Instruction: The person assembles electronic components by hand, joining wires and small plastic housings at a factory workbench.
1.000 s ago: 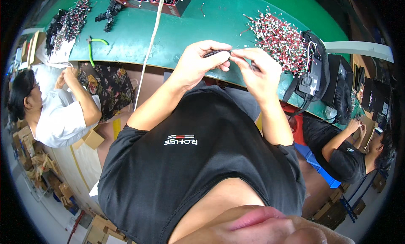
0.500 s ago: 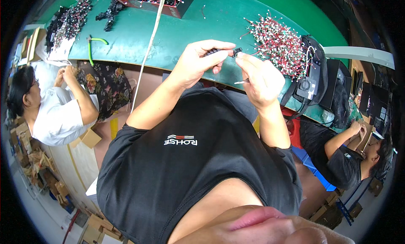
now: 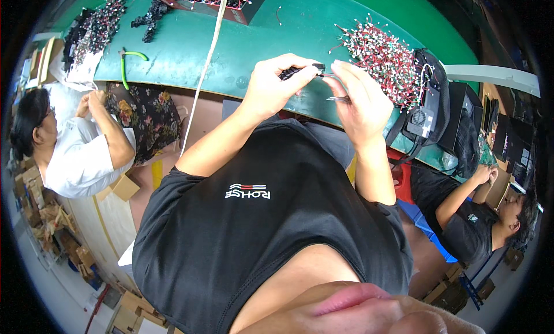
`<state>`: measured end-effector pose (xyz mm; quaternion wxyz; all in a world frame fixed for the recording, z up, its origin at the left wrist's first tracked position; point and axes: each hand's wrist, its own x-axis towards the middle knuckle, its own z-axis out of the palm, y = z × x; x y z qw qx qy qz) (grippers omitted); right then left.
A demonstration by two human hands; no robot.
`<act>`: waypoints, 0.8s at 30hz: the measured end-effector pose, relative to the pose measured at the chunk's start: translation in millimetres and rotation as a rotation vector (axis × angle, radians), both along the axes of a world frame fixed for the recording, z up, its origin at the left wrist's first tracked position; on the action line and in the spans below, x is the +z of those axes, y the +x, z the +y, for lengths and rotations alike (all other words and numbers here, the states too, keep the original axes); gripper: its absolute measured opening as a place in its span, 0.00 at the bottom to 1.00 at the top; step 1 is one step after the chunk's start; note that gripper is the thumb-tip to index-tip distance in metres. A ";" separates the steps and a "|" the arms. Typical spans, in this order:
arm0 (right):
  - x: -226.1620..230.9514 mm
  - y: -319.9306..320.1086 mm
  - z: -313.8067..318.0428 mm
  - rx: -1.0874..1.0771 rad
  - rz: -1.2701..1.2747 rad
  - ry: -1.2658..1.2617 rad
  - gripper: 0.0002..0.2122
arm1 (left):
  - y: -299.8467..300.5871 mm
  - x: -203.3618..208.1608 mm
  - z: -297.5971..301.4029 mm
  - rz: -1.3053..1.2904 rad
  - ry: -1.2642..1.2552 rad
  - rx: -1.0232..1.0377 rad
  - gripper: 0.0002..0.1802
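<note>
Just over the near edge of a smooth green bench (image 3: 288, 37), the left hand (image 3: 268, 92) pinches a black, knobbly strip (image 3: 289, 72) between thumb and curled fingers. The right hand (image 3: 366, 109) grips a slim, greyish tool (image 3: 339, 98), its material unclear, fingertips near the strip's squared end. Rightward lies a tangled heap of thin red wires (image 3: 378, 63) with pale, beady tips; green-handled pliers (image 3: 123, 74) rest leftward.

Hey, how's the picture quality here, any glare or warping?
Head view: pale sheen on the green bench; head view: lens distortion bows its front edge, with black corners; head view: the black piece in the left hand is too small for fine detail.
</note>
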<state>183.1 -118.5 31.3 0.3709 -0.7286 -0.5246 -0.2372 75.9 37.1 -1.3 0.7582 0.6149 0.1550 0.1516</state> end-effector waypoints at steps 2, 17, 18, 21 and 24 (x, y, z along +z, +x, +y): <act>0.7 -0.4 -1.0 -0.033 0.022 -0.016 0.12 | 0.2 0.0 0.8 0.000 0.035 0.016 0.10; 26.3 -31.2 -12.6 0.086 0.731 -0.148 0.14 | -2.0 -0.3 4.1 -0.019 -0.241 0.078 0.10; 23.7 -27.5 -14.1 0.092 0.770 -0.120 0.12 | -2.0 -1.6 5.0 -0.006 -0.247 0.070 0.10; 21.4 -28.3 -16.1 0.051 0.854 -0.258 0.12 | -4.2 -0.8 6.8 -0.001 -0.348 0.035 0.10; 22.0 -42.9 -9.9 0.009 1.233 -0.167 0.12 | -6.2 2.2 1.6 -0.012 -0.329 0.048 0.09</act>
